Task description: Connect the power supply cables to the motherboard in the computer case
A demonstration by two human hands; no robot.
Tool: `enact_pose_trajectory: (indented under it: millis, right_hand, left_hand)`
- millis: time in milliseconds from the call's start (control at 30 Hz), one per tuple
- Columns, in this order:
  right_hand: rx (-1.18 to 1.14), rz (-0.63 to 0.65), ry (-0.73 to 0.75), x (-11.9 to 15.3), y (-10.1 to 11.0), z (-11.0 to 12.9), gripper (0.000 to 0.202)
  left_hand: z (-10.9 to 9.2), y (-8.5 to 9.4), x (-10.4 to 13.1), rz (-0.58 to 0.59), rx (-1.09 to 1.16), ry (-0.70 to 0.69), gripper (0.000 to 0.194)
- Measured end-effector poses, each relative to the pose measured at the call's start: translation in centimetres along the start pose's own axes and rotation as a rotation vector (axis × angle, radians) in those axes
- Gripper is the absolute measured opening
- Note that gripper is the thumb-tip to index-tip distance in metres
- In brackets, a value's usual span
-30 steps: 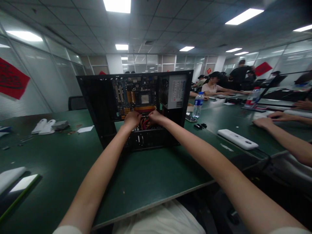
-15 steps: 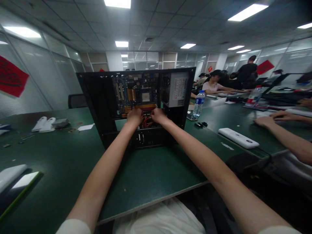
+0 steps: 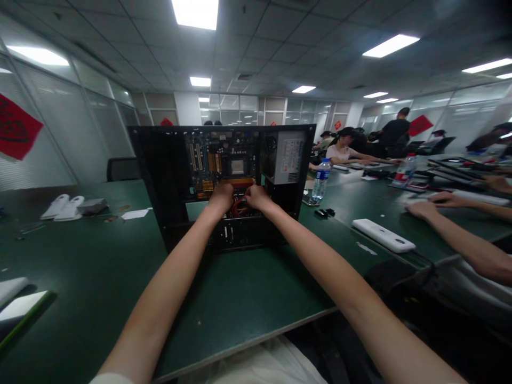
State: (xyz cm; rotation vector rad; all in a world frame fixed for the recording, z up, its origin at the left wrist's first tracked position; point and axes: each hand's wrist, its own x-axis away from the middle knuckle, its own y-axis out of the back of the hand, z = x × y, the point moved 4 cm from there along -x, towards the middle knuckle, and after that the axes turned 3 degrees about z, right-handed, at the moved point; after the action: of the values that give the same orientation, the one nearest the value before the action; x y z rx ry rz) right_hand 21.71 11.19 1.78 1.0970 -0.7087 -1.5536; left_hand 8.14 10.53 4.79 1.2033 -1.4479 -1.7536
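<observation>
1. Far left of my left hand, a pair of white objects (image 3: pixel 64 208) lies beside a grey block (image 3: pixel 93 206) on the green table (image 3: pixel 240 298), with a sheet of white paper (image 3: pixel 135 214) nearer to the hand.
2. My left hand (image 3: pixel 222 196) reaches into the open black computer case (image 3: pixel 154 176), which stands upright and spreads to both sides of my hands. The fingers curl inward below the motherboard (image 3: pixel 224 154); their tips are hidden, and I cannot tell whether they are closed on anything.
3. Between my two hands, red cables (image 3: pixel 240 206) bunch in the lower part of the case.
4. My right hand (image 3: pixel 256 196), just beside the left, is drawn narrow, its fingertips pinched on the red cables. Above and to its right sits the power supply (image 3: pixel 290 157), a printed label on its side.
5. Right of my right hand, outside the case, a blue-capped water bottle (image 3: pixel 321 181) stands on the table, small black pieces (image 3: pixel 325 213) lying nearer to me.
6. Farther right, a white power strip (image 3: pixel 383 236) lies before another person's hands (image 3: pixel 424 208).
</observation>
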Motion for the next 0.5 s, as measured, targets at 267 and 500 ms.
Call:
enact_pose_trajectory:
  millis: [267, 500]
  right_hand:
    - [-0.001, 0.000, 0.006, -0.08, -0.05, -0.17, 0.024]
    - [0.005, 0.017, 0.011, 0.02, -0.17, -0.30, 0.024]
  left_hand:
    - [-0.10, 0.06, 0.36, -0.002, -0.024, -0.015, 0.035]
    - [-0.09, -0.45, 0.30, -0.003, -0.036, -0.039, 0.039]
